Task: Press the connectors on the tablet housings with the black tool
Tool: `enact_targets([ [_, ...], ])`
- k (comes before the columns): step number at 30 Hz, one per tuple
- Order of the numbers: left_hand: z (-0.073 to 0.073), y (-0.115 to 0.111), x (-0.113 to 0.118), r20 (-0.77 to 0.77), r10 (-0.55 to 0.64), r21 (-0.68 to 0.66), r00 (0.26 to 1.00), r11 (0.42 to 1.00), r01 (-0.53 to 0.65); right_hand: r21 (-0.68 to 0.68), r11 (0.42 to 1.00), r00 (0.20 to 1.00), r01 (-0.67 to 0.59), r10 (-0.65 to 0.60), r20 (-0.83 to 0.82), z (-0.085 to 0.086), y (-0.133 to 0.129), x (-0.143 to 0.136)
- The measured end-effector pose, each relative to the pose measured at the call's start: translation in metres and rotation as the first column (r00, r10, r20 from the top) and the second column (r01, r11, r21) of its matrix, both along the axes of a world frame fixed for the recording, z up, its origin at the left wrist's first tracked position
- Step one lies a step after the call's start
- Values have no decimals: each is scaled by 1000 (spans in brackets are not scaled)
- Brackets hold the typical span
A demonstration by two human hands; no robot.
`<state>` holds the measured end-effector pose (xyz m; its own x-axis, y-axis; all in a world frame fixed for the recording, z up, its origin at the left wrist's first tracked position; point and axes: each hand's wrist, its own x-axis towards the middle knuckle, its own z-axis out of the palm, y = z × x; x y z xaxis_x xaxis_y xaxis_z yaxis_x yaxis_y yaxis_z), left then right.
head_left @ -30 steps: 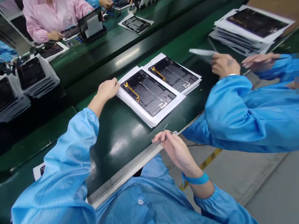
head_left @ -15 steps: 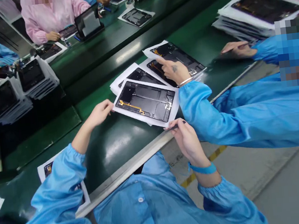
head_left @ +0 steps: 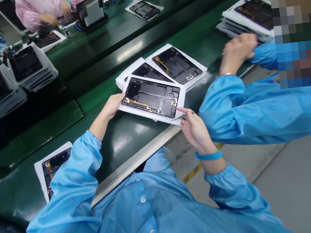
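An open black tablet housing (head_left: 153, 98) with an orange flex cable lies on white paper, in front of two similar housings. My left hand (head_left: 114, 103) pinches its left edge together with the paper. At the lower right corner, my right hand (head_left: 196, 130) has its index finger stretched onto the housing's edge. A small dark end of a thin tool (head_left: 193, 113) shows at its fingers; the rest is hidden. Behind, another housing (head_left: 178, 64) rests on paper, and a third housing (head_left: 149, 72) is partly covered.
A co-worker's hand (head_left: 236, 53) is at right, near a stack of housings (head_left: 253, 13). More stacks (head_left: 28, 67) stand at far left. One housing (head_left: 56, 169) lies beside my left sleeve. Across the green bench (head_left: 104, 62), other people handle parts near a black stand (head_left: 92, 17).
My left hand has closed on the housing's left edge. My right hand has moved up to its lower right corner. The co-worker's hand has drawn away from the back housing toward the right.
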<state>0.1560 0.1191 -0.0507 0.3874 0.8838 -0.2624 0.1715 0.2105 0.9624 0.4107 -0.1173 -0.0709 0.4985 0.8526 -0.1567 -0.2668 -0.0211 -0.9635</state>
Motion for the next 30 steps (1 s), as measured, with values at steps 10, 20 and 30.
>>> enact_targets([
  [10,11,-52,-137,-277,-100,200,956,967,159,-154,930,937,-333,307,-167,12,-52,-71],
  [20,-8,-27,-236,-790,-127,154,599,905,395,-172,387,421,-906,784,-456,-13,-80,-198],
  [30,-17,-232,-171,-745,178,563,643,686,461,-226,521,377,-823,799,469,-5,12,-147],
])
